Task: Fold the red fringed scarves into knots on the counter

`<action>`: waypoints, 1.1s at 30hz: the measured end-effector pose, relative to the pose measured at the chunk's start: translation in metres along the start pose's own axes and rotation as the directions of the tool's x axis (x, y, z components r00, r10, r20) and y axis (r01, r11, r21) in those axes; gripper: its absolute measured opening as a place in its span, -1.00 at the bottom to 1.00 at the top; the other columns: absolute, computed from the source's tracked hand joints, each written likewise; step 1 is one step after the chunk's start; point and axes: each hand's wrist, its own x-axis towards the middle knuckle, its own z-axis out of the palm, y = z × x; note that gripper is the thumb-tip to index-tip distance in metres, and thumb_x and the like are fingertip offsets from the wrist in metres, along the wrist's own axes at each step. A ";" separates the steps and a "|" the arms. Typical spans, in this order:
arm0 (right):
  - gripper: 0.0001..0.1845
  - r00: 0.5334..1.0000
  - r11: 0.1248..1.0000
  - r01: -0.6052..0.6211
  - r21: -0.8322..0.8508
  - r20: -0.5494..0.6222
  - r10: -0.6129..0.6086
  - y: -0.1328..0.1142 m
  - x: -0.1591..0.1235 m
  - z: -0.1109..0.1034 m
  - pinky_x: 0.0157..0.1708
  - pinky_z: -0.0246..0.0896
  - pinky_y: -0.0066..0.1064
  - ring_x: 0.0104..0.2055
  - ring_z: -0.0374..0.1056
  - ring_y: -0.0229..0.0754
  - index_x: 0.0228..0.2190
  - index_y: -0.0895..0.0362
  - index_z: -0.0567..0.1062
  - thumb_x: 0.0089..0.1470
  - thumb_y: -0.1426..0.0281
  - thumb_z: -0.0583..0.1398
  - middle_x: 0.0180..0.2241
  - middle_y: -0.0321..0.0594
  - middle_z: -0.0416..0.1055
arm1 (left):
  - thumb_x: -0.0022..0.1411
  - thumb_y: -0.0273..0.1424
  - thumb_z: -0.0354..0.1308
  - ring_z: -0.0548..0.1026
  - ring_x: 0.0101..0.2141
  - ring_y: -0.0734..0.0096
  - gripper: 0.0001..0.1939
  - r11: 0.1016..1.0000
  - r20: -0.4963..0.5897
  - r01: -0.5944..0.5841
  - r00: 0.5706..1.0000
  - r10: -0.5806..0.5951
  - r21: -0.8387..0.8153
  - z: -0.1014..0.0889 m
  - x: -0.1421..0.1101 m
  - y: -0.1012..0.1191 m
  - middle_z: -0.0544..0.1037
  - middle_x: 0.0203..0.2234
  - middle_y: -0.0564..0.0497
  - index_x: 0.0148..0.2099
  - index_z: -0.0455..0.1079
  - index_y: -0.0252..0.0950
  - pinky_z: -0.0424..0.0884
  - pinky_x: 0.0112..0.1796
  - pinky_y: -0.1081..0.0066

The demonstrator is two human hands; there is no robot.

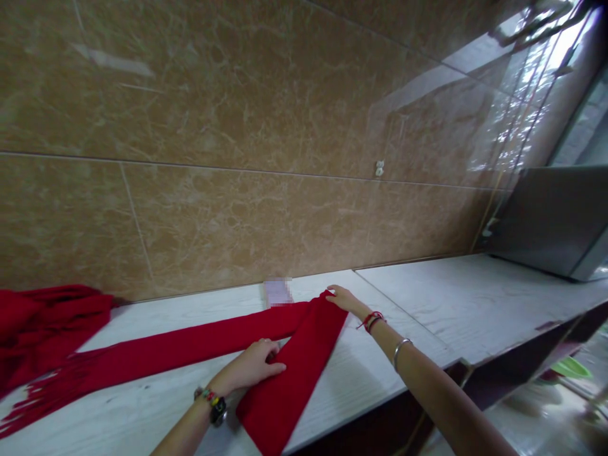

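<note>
A long red scarf with a fringed left end lies along the white countertop, and its right part is folded back diagonally toward the front edge. At the top of that fold, my right hand pinches the cloth between thumb and fingers. My left hand is at the left edge of the folded part, its thumb over the red cloth and its fingers curled by the edge, partly hidden. Behind the scarf, against the wall, lies a small pale purple item, blurred out.
A heap of red cloth lies at the far left. The white countertop runs along a brown tiled wall. A grey box-like appliance stands at its right end. Below the counter are dark open shelves and a green basin.
</note>
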 end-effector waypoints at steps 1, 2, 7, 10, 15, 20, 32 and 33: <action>-0.59 1.000 1.000 0.000 0.000 -0.011 0.000 -0.001 0.002 -0.001 -0.26 0.22 -0.44 -0.23 0.35 -0.22 -0.04 0.18 0.29 0.05 0.37 0.06 -0.21 -0.15 0.42 | 0.02 -0.25 0.04 0.39 -0.32 0.35 -0.76 0.998 -0.005 0.016 1.000 -0.017 -0.067 -0.001 0.001 -0.002 0.47 -0.34 0.00 -0.33 0.31 -0.32 0.26 -0.31 0.43; -0.58 1.000 1.000 0.000 -0.002 -0.023 -0.001 -0.002 0.003 -0.002 -0.25 0.21 -0.45 -0.22 0.34 -0.23 -0.01 0.16 0.25 0.07 0.38 0.03 -0.20 -0.16 0.41 | 0.02 -0.26 0.03 0.40 -0.32 0.36 -0.75 0.989 -0.003 0.041 0.999 -0.042 -0.141 -0.002 0.001 -0.004 0.47 -0.34 -0.01 -0.29 0.29 -0.33 0.28 -0.31 0.43; -0.53 0.999 0.998 -0.011 -0.063 -0.035 0.009 -0.008 0.000 0.007 -0.20 0.17 -0.41 -0.18 0.32 -0.19 0.06 0.17 0.16 0.08 0.46 -0.01 -0.15 -0.08 0.36 | 0.04 -0.37 0.05 0.40 -0.14 0.32 -0.60 0.976 -0.090 0.107 0.988 -0.126 -0.189 0.002 0.004 -0.011 0.42 -0.12 -0.11 -0.04 0.15 -0.31 0.29 -0.17 0.39; -0.56 0.998 0.991 -0.051 -0.125 -0.038 0.047 -0.012 -0.005 0.021 -0.23 0.17 -0.33 -0.15 0.31 -0.09 0.03 0.21 0.19 0.08 0.50 -0.02 -0.14 0.07 0.32 | 0.12 -0.41 -0.02 0.35 -0.06 0.30 -0.53 0.989 -0.168 0.146 0.976 -0.139 0.029 0.011 0.000 -0.005 0.38 -0.05 -0.17 0.10 0.08 -0.34 0.23 -0.07 0.37; -0.61 0.994 0.980 -0.091 -0.175 -0.067 0.081 -0.012 -0.001 0.023 -0.30 0.18 -0.37 -0.22 0.33 -0.09 0.01 0.28 0.17 0.15 0.44 -0.08 -0.26 0.06 0.35 | 0.20 -0.38 -0.12 0.36 -0.07 0.23 -0.49 0.967 -0.191 0.146 0.976 -0.106 0.210 0.021 -0.005 0.005 0.35 -0.02 -0.22 0.19 0.00 -0.35 0.24 -0.07 0.33; -0.59 0.995 0.976 0.006 -0.216 -0.095 -0.028 -0.009 0.004 0.010 -0.31 0.16 -0.45 -0.25 0.32 -0.22 0.06 0.12 0.10 0.17 0.48 -0.13 -0.10 -0.01 0.20 | 0.19 -0.28 -0.08 0.30 0.00 0.31 -0.44 0.995 -0.093 -0.003 0.996 0.013 0.105 0.019 -0.009 0.008 0.27 0.07 -0.09 0.22 -0.06 -0.24 0.17 -0.01 0.38; -0.67 0.881 0.862 0.407 -0.301 -0.121 -0.458 -0.030 -0.022 0.006 -0.05 0.03 -0.26 0.04 0.07 -0.10 -0.06 0.14 0.32 0.13 0.40 -0.01 -0.01 -0.05 0.20 | 0.25 -0.25 -0.19 0.40 -0.18 0.26 -0.49 0.941 -0.188 0.047 0.982 0.019 0.336 0.006 0.012 0.008 0.41 -0.15 -0.13 0.23 -0.08 -0.17 0.29 -0.17 0.32; -0.69 0.838 0.817 0.503 -0.283 -0.072 -0.541 -0.034 -0.026 0.007 -0.04 0.01 -0.26 0.01 0.10 -0.13 -0.09 0.13 0.35 0.13 0.39 -0.01 -0.05 -0.08 0.25 | 0.23 -0.28 -0.14 0.39 -0.17 0.29 -0.49 0.945 -0.177 -0.006 0.982 0.068 0.328 0.005 0.018 0.005 0.40 -0.15 -0.11 0.22 -0.05 -0.18 0.28 -0.15 0.35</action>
